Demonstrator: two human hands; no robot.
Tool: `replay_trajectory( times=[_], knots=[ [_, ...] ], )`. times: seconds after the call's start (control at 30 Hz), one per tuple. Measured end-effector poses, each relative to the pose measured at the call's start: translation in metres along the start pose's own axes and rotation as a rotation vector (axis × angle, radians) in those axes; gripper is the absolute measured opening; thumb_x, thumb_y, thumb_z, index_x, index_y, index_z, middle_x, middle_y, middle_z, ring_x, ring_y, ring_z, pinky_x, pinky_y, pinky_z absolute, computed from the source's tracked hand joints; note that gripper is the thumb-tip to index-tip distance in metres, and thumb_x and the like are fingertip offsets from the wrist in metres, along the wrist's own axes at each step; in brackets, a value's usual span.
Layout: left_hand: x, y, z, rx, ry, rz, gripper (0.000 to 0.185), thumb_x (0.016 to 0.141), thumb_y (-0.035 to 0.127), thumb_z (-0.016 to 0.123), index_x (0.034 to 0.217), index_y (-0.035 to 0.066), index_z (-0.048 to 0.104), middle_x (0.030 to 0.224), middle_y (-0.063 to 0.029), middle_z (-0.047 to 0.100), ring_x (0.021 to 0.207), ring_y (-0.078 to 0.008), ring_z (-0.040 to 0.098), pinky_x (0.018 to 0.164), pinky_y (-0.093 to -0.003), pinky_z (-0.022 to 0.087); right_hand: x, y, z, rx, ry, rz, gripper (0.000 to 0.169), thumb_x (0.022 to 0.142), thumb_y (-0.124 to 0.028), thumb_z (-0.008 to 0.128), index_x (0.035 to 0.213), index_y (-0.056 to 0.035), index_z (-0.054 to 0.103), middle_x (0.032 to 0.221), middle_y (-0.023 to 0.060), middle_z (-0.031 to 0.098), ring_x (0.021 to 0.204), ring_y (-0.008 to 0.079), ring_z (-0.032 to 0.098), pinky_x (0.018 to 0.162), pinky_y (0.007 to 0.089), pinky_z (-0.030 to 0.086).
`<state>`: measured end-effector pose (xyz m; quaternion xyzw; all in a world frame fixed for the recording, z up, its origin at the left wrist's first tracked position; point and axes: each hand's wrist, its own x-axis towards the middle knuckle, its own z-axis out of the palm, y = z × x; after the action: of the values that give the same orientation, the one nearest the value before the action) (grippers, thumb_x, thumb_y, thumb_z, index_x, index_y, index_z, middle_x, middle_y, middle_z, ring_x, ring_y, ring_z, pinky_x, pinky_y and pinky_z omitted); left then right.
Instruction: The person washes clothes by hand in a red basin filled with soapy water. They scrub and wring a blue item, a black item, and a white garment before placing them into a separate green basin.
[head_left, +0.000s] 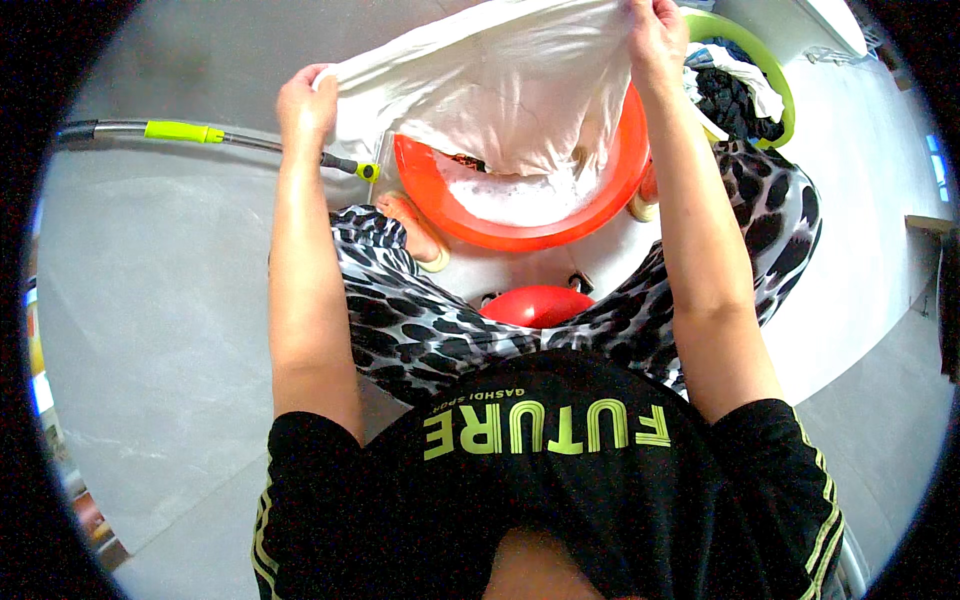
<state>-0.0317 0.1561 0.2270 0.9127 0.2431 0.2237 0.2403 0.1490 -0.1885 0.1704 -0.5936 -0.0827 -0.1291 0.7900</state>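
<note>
A wet white cloth, perhaps a garment (495, 90), is stretched between my two hands. My left hand (309, 105) grips one corner of it, while my right hand (658, 41) holds the other side up near the top edge of the view. The cloth sags over a round orange-red basin (525, 238), and its lower edge hangs down to the white suds (510, 202) inside. A bit of dark patterned material (471, 161) shows in the basin beside the cloth. The far part of the basin is hidden behind the cloth.
A green tub (786, 112) with dark and white laundry (724, 94) stands at the upper right. A mop with a metal pole (251, 142) lies at the left on the grey tiled floor (150, 300). Below me is a red stool seat (536, 306); my slippered foot (416, 232) flanks the basin.
</note>
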Motion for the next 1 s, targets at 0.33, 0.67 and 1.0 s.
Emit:
replay_trajectory(
  times=[0.33, 0.67, 1.0],
  knots=[
    [0.034, 0.074, 0.006, -1.048, -0.456, -0.284, 0.017, 0.084, 0.007, 0.048, 0.097, 0.0, 0.057, 0.09, -0.0127, 0.061, 0.079, -0.0237, 0.062, 0.071, -0.038, 0.053, -0.023, 0.017, -0.013, -1.03, -0.199, -0.391, 0.051, 0.074, -0.038, 0.068, 0.109, -0.0018, 0.057, 0.102, 0.0163, 0.063, 0.093, 0.0284, 0.061, 0.084, 0.0369, 0.047],
    [0.014, 0.175, 0.078, -1.48, -0.695, -0.205, 0.017, 0.083, 0.009, 0.049, 0.086, -0.005, 0.059, 0.081, -0.0156, 0.064, 0.077, -0.0273, 0.063, 0.072, -0.0389, 0.053, -0.067, 0.035, 0.022, -0.626, -0.501, 0.27, 0.048, 0.09, -0.041, 0.047, 0.114, 0.0003, 0.055, 0.101, 0.0166, 0.062, 0.09, 0.0243, 0.06, 0.076, 0.0371, 0.048],
    [-0.09, 0.024, 0.136, -0.693, -0.413, -0.401, 0.05, 0.076, 0.0, 0.056, 0.123, 0.002, 0.04, 0.113, -0.0148, 0.053, 0.104, -0.025, 0.053, 0.088, -0.0367, 0.046, -0.056, -0.073, 0.05, 0.174, -0.217, 0.368, 0.027, 0.08, -0.017, 0.046, 0.094, 0.0032, 0.057, 0.084, 0.0135, 0.059, 0.073, 0.0234, 0.059, 0.058, 0.035, 0.048]
  ],
)
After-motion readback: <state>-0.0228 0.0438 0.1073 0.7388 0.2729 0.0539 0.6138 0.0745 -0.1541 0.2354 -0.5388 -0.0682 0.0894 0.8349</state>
